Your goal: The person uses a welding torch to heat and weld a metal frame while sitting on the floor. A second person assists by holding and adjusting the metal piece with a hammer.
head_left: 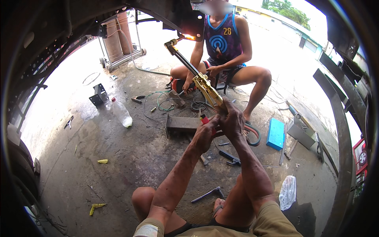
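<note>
My right hand [231, 120] is closed on the brass handle of a cutting torch [205, 87], which angles up and away from me with a flame [189, 37] at its head, beside a dark metal plate [192, 21] overhead. My left hand [205, 136] grips a small red lighter [204, 120] just left of the torch's handle. Red and green hoses [254, 140] loop down by my right hand. Below my hands lie a rusty steel beam [181, 124] and a black clamp-like tool [231, 158].
Another person [221, 43] squats facing me beyond the torch. Around lie gas cylinders on a cart [116, 39], a plastic bottle [120, 112], a steel bracket [98, 94], a blue box [276, 134], cables [160, 114], an L-shaped wrench [205, 193] and a plastic bag [288, 191]. Dark steel frames [331, 94] border the right side.
</note>
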{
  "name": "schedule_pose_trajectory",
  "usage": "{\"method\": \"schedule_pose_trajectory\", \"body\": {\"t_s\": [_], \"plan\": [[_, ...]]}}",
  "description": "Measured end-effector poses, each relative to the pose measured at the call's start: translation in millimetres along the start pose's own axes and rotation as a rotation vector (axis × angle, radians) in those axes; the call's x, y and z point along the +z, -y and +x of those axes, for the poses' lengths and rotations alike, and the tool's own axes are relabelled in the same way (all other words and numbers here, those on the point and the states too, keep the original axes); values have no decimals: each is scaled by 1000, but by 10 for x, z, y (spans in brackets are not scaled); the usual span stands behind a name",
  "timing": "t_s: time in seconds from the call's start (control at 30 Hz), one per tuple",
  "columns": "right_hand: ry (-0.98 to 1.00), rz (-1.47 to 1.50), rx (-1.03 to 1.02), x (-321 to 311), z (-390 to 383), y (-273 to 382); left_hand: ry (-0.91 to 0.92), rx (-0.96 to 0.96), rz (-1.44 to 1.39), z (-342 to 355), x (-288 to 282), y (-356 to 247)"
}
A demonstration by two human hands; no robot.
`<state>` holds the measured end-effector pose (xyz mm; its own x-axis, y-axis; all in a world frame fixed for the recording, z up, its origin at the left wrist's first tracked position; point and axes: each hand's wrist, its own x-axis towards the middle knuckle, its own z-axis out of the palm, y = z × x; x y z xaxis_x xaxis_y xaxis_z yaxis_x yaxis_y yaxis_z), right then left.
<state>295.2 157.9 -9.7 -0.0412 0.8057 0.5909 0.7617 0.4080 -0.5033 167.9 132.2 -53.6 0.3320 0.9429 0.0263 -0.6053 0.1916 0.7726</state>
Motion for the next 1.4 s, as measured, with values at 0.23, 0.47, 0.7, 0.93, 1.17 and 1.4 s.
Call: {"method": "schedule_pose_trajectory", "body": {"t_s": [0.23, 0.47, 0.7, 0.93, 1.17, 1.4], "plan": [[-2, -5, -7, 26, 6, -1, -25, 16, -5, -20, 18, -19], [-17, 16, -29, 75, 16, -21, -48, 15, 16, -32, -15, -23], [-46, 21, -47, 104, 10, -3, -56, 22, 23, -47, -3, -49], [-54, 10, -26, 77, -19, -13, -2, 31, 8, -27, 0, -15], [-3, 32, -70, 16, 32, -85, 2, 41, 27, -50, 54, -35], [-3, 61, -159, 30, 30, -101, -53, 77, 76, -116, 104, -67]]}}
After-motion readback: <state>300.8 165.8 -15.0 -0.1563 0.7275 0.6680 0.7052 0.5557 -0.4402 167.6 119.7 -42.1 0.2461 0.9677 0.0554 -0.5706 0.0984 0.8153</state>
